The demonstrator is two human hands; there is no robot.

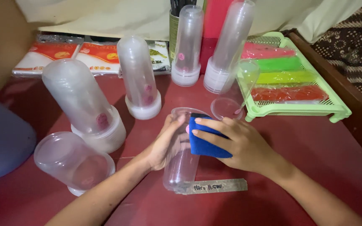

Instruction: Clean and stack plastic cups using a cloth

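A clear plastic cup [181,155] sits just below the middle of the view, tilted so that its open mouth faces six o'clock and its base points away toward twelve, which leaves its side wall turned up where a cloth can reach it. The left hand [164,144] wraps that wall from nine o'clock, fingers curled round the far side — a steadying grip, it seems, so the light cup cannot roll or slide. The right hand [239,144] comes in from three o'clock, closed on a folded blue cloth [204,142] and pressing it flat against the cup's wall, fingers spread over the cloth to keep it in contact. Just below the cup, at six o'clock, a strip of pale tape [214,186] with handwriting lies stuck on the red tabletop [315,142]. Outward from there, stacks of the same clear cups stand mouth-down: two at twelve o'clock [187,46] and one o'clock [229,48], one at eleven [141,79], and a leaning stack at ten [82,104] — inverted, likely to keep their insides clean. Another stack lies on its side at eight o'clock [72,161]. A small clear lid [227,108] rests at one o'clock beside a green plastic tray [336,106] that holds bright pink, green, yellow-green and red packets in a row. Flat printed packets [63,54] lie at eleven, near the wall.
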